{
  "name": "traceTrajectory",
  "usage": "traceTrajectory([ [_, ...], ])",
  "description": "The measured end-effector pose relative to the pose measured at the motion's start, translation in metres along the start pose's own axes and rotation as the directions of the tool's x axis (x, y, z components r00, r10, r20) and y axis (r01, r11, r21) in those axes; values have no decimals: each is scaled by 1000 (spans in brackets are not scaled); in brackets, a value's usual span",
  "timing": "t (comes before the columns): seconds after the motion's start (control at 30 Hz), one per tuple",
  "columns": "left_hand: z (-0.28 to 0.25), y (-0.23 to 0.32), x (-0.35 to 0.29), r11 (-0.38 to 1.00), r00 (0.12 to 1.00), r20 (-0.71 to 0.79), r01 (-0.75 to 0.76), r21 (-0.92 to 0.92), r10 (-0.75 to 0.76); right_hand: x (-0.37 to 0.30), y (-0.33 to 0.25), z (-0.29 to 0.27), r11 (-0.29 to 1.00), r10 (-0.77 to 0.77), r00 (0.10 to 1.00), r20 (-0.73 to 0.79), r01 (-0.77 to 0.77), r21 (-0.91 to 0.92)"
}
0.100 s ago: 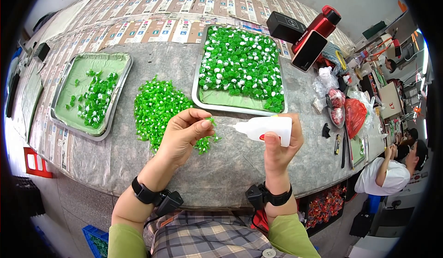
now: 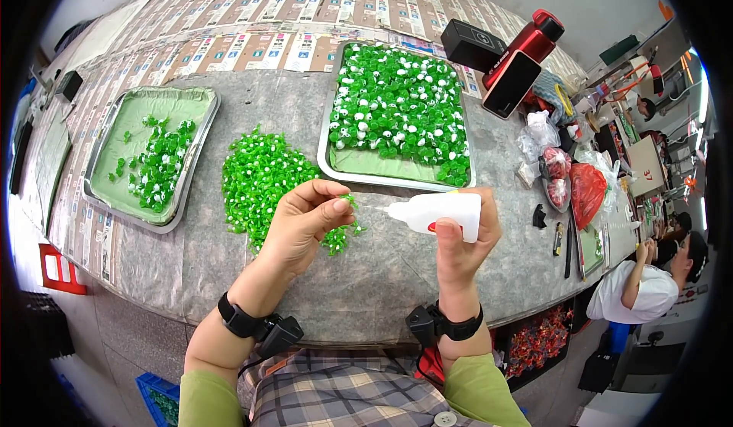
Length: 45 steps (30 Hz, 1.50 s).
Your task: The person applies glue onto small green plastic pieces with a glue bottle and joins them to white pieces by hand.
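The left hand (image 2: pixel 305 221) pinches a small green piece (image 2: pixel 347 198) between thumb and forefinger, fingertips closed upon it, above the table (image 2: pixel 382 290); a loose pinch could let the piece drop or turn. To its right, the thin nozzle (image 2: pixel 374 207) points at the piece; whether they touch cannot be determined. Excess pressure could release too much liquid, and poor aim could wet the left fingertips. The right hand (image 2: pixel 467 250) is wrapped around the white squeeze bottle (image 2: pixel 443 215), thumb against its near side; an uneven squeeze could tilt the nozzle off line. Containers, left to right: the left tray (image 2: pixel 111 141), green-lined, holds a scattered cluster of green-and-white pieces (image 2: pixel 160 164); the larger tray (image 2: pixel 382 165) is densely filled with similar pieces, leaving its near strip bare; the red bag (image 2: pixel 586 198) has contents that cannot be identified.
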<state>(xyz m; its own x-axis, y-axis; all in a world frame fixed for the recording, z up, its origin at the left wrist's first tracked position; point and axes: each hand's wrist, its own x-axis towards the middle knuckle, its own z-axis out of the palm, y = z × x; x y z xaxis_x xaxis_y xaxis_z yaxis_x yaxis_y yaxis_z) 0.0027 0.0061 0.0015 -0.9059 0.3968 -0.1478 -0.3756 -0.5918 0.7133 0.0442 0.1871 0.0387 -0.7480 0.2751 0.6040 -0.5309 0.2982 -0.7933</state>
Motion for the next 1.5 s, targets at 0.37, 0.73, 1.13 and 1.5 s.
traceTrajectory([
  [0.37,-2,-2,0,1000,999,-48,-1,-8,1,34,29,-29,973,225,924,-308,-195,123],
  [0.73,0,1,-1,1000,998,-58,-1,-11,1,21,142,-137,724,50,859,-510,-383,-574],
  [1.13,-3,3,0,1000,998,-68,11,-11,-12,44,70,-36,472,226,920,319,183,-862],
  [1.5,-2,4,-2,999,999,-8,33,-8,-34,53,37,-17,680,312,855,414,102,-726],
])
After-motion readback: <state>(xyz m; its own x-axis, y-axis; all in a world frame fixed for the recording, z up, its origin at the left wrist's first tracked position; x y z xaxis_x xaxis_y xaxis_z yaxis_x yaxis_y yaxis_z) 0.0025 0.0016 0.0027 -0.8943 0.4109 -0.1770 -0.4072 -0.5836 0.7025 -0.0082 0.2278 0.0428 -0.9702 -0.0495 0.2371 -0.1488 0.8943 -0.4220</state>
